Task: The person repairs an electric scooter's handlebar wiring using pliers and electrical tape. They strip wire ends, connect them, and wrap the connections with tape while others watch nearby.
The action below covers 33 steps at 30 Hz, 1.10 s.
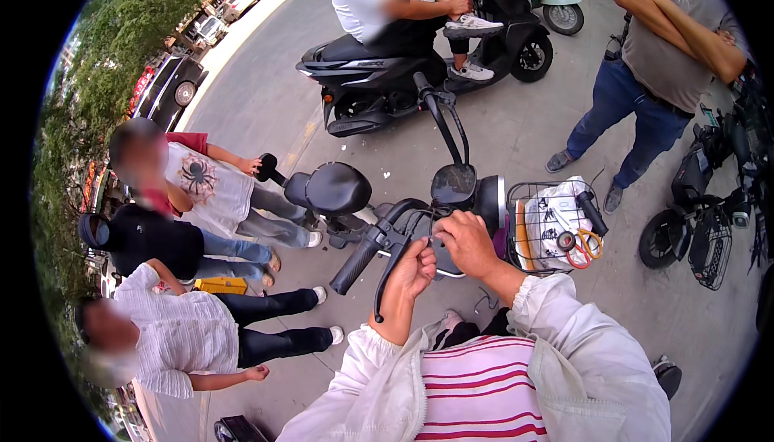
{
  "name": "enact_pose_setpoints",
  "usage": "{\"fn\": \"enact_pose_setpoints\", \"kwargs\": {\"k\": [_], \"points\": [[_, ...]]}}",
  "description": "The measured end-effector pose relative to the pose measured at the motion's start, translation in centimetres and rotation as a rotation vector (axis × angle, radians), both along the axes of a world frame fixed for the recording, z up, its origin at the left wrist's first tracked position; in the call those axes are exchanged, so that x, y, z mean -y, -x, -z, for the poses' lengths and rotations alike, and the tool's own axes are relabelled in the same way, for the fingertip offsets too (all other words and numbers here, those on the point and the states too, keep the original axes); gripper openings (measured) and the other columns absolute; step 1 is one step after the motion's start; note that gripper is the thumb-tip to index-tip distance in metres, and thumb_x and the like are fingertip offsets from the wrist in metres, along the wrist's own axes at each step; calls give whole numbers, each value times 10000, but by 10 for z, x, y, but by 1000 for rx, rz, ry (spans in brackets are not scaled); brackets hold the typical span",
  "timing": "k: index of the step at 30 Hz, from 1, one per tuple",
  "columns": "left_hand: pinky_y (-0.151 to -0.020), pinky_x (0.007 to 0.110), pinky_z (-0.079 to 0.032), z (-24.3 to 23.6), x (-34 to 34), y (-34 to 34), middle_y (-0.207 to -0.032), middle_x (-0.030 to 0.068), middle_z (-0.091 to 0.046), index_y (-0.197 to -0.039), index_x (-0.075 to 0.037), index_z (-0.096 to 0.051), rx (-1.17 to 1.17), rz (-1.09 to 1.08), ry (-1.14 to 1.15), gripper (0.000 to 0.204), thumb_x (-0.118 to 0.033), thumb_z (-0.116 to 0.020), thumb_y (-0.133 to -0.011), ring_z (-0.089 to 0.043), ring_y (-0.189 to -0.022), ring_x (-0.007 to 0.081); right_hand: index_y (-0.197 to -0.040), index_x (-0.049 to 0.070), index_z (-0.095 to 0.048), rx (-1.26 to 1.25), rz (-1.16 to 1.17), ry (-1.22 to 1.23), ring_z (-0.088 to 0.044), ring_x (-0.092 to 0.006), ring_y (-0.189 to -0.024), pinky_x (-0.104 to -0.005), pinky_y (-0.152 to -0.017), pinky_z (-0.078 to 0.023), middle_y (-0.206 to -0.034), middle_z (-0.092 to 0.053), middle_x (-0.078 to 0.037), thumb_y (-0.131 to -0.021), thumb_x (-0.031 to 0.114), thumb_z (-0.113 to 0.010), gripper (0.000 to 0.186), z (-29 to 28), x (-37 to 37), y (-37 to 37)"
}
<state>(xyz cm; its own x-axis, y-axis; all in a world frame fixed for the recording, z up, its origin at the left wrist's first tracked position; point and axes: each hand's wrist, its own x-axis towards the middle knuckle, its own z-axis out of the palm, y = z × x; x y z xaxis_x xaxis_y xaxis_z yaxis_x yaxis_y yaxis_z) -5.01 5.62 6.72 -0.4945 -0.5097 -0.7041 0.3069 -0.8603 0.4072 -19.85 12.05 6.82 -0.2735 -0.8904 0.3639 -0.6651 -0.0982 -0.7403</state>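
Note:
My left hand (414, 271) is closed, its fingertips pinched beside the handlebar's middle. Just to its right, my right hand (469, 244) is also closed, with thumb and fingers drawn together over the handlebar. What either hand pinches is too small to make out. The handlebar of an electric scooter carries a black grip (358, 265) and a black brake lever (385, 285), left of my left hand. Above my right hand stands a round black mirror (453, 185) on the handlebar.
A wire basket (524, 263) at right holds a white plastic bag (556, 215), scissors with orange handles (592, 246), a black tape roll (566, 240) and a black cylinder (592, 212). Several people stand at left; another stands at right. Someone sits on a black scooter (355, 79) ahead.

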Motion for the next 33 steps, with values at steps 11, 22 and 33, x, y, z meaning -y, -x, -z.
{"fn": "enact_pose_setpoints", "kwargs": {"k": [11, 22, 33], "points": [[-490, 206, -348, -7, -11, -8, -716, -20, -499, -881, -85, -576, 79, -78, 198, 83, -152, -622, -898, -449, -610, 79, -973, 143, -674, -186, -12, 172, -523, -248, -804, -375, -733, -394, -822, -533, -33, -764, 108, -686, 213, -19, -6, -16], [-558, 227, -379, -3, -13, -12, -736, -21, -506, -881, -82, -577, 75, -91, 347, 81, -148, -606, -920, -457, -634, 87, -833, 114, -686, -137, -26, 16, -560, -275, -787, -404, -692, -406, -789, -573, -61, -810, 174, -644, 77, -34, 6, -22], [-581, 233, -399, -3, -13, -12, -713, -21, -514, -862, -88, -583, 0, -135, 300, 122, -182, -609, -936, -468, -631, 85, -987, 104, -682, 289, 148, -306, -629, -271, -721, -380, -632, -479, -778, -645, -97, -853, 188, -618, 171, -55, 5, -36]]}}
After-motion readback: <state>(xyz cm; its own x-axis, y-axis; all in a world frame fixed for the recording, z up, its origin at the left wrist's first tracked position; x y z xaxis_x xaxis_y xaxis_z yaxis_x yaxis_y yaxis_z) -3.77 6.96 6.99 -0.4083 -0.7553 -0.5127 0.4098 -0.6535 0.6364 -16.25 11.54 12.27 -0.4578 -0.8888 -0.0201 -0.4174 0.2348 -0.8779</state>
